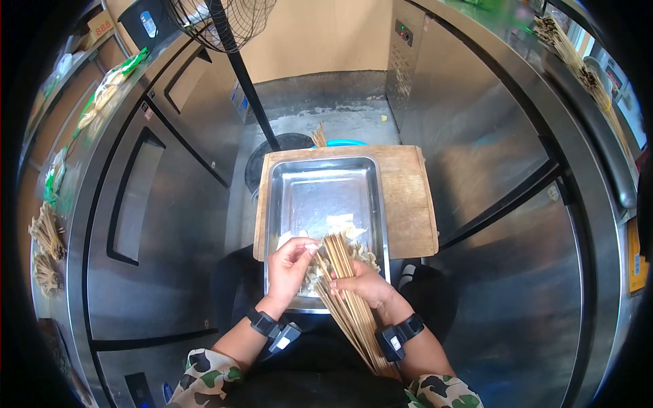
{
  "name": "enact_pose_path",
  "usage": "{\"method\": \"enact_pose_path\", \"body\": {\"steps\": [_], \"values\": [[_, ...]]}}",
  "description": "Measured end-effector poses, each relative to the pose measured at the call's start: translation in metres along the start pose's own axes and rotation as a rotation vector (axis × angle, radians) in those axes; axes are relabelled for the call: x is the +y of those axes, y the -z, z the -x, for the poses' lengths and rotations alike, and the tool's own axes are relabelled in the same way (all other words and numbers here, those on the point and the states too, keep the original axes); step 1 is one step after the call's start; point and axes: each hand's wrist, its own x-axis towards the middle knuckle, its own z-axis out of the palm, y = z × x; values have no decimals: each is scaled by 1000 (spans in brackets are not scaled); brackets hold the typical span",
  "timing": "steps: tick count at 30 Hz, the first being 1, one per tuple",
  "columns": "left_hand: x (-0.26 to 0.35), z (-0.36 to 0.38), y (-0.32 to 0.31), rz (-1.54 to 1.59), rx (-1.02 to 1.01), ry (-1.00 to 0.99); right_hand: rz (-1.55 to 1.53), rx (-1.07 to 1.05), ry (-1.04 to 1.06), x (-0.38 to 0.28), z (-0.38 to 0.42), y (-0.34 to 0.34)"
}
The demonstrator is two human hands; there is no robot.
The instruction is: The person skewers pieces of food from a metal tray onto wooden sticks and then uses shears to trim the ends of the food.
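My right hand (369,284) is wrapped round a thick bundle of bamboo skewers (359,316), which slants down toward my lap. Between the thumb and fingers of my left hand (288,266) is a small whitish piece of food (311,247), close to the tip of one skewer at the bundle's left side. Both hands are over the near half of a rectangular metal tray (383,231). Pale, crinkled food pieces (365,253) lie in the tray under and around the skewers, partly hidden by my hands.
The tray rests on a wooden board (408,194). Steel refrigerated cabinets flank me, left (177,251) and right (503,292). Behind the board stand a fan pole (245,88) and a dark round container (262,160). More skewers (578,61) lie on the right counter; bagged food (109,88) lies left.
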Motion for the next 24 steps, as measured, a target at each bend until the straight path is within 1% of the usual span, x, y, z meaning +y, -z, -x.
{"method": "enact_pose_path", "body": {"steps": [3,7,10,13,19,22,24], "values": [[-6,7,-3,-140,1,-100,10,3,7,5,-2,3],[-3,11,-7,-129,-1,-58,38,5,25,5,-1,4],[-2,11,-7,-96,9,7,46,5,29,4,-1,2],[-7,5,-10,100,105,115,62,20,24,1,1,-1],[-6,1,-13,89,152,175,89,-4,-1,0,0,0],[-14,0,-12,234,135,220,83,-6,3,-1,0,-2],[-9,-1,-10,306,105,353,80,-3,6,-3,2,-3]]}}
